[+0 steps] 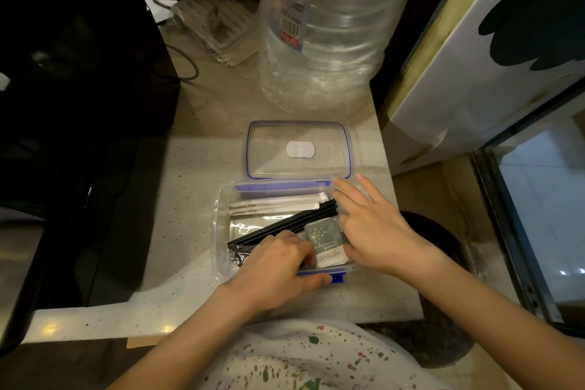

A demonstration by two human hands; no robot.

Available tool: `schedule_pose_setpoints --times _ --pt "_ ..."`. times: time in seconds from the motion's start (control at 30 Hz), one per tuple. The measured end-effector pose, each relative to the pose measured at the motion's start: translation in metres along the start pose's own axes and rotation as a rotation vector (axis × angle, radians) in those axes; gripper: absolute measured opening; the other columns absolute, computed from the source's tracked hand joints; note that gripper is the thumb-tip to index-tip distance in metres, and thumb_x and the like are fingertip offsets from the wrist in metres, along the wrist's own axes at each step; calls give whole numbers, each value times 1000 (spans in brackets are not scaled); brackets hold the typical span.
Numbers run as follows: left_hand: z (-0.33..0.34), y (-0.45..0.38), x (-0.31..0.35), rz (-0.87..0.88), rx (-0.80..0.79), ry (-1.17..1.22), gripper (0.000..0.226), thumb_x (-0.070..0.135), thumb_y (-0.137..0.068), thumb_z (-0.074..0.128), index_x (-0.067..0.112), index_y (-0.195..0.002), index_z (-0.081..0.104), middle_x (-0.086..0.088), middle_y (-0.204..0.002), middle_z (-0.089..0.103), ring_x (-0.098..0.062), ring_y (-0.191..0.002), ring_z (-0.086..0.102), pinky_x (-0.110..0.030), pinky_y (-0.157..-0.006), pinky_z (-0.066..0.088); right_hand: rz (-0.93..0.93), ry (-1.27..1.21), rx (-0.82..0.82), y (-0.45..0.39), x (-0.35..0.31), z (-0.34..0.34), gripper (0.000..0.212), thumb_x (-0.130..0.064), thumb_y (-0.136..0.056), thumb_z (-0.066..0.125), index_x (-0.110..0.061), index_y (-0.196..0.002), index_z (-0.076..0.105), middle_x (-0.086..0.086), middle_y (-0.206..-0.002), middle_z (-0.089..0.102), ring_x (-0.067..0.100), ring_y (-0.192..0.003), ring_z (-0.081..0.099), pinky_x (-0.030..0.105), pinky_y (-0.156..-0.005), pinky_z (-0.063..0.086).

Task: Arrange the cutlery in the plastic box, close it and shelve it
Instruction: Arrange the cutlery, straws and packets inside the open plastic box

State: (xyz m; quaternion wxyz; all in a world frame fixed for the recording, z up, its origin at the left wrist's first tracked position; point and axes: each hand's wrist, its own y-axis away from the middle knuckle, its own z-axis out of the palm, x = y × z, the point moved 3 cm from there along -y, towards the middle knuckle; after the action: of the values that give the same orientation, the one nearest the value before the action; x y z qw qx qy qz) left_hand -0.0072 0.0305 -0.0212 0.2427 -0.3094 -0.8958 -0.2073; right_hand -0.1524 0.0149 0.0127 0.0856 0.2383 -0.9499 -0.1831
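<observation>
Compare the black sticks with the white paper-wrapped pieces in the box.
The black sticks are dark and bare; the white pieces sit in pale paper sleeves. The black sticks lie diagonally across the box, while the white pieces lie along its far wall. The left hand covers the near end of the black sticks; no hand covers the white pieces. Both are long, thin and lie flat inside the box.

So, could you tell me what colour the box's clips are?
Blue clips, clearest in the head view.
</observation>
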Motion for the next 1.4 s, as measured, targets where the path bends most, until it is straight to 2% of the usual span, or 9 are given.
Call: schedule_pose_setpoints --times 0.3,0.4,0.5,0.63,0.77,0.97,1.13,1.27,1.4 --pt "3 -2 -2 -5 18 -18 41 57 -82 53 18 -94 57 3 -95 63 -12 -96 51 -24 -78 38 2 -167 -146 0 -5 14 33 -27 -93 42 -11 -102 69 10 -158 -6 20 -142 -23 46 -111 -21" --pt "3 -2 -1 -2 8 -44 42 58 -82 51 19 -96 56 3 -98 63 -12 -99 51 -24 -81 38 1 -151 -143 -2 -6 11 24 -22 -91 48 -11 -96 69 12 -158 -6 22 -142 -22 45 -108 -23" --pt "2 -2 0 3 2 -66 42 58 -83 50 19 -99 56 3 -103 63 -12 -102 50 -26 -85 40 -3 -110 -94 -5 -4 4 16 -20 -84 57 -12 -90 69 12 -158 2 21 -144 -16 43 -107 -24" --pt "4 -2 -3 -16 11 -99 46 62 -81 48 21 -101 57 5 -107 59 -12 -105 48 -25 -88 39 9 -20 -63 -8 -5 0 29 -26 -79 64 -13 -105 66 11 -154 19 23 -144 2 44 -112 -17" --pt "4 -3 -3 -18 -8 -105 56 69 -75 41 21 -100 56 6 -109 57 -11 -106 47 -26 -91 41 21 11 -59 -8 -7 1 42 -32 -78 65 -12 -113 54 7 -132 44 24 -131 27 46 -115 -5" --pt "7 -3 -4 4 -37 -139 69 72 -72 27 21 -105 60 7 -116 59 -12 -111 47 -31 -95 43 -32 -29 -49 -11 -3 -7 44 -49 -83 57 -12 -106 63 3 -124 52 21 -125 35 45 -117 3" --pt "6 -1 -1 32 -62 -145 64 65 -79 27 23 -114 60 8 -118 60 -12 -113 47 -34 -96 43 -12 -95 -18 -20 -7 -4 40 -33 -91 50 -18 -128 50 0 -129 55 18 -127 40 48 -115 2" --pt "8 -1 -2 31 -82 -165 66 66 -79 23 22 -112 61 8 -115 61 -12 -113 46 -31 -95 42 21 -97 -69 -23 -10 2 33 -36 -94 43 -16 -114 59 2 -115 63 21 -118 47 52 -113 2" --pt "9 -1 -2 19 -97 -163 64 64 -80 28 19 -109 63 6 -116 61 -12 -113 47 -30 -94 41 126 -103 -55 -30 -15 7 42 -41 -97 34 -14 -104 65 4 -112 64 22 -113 51 51 -111 10"
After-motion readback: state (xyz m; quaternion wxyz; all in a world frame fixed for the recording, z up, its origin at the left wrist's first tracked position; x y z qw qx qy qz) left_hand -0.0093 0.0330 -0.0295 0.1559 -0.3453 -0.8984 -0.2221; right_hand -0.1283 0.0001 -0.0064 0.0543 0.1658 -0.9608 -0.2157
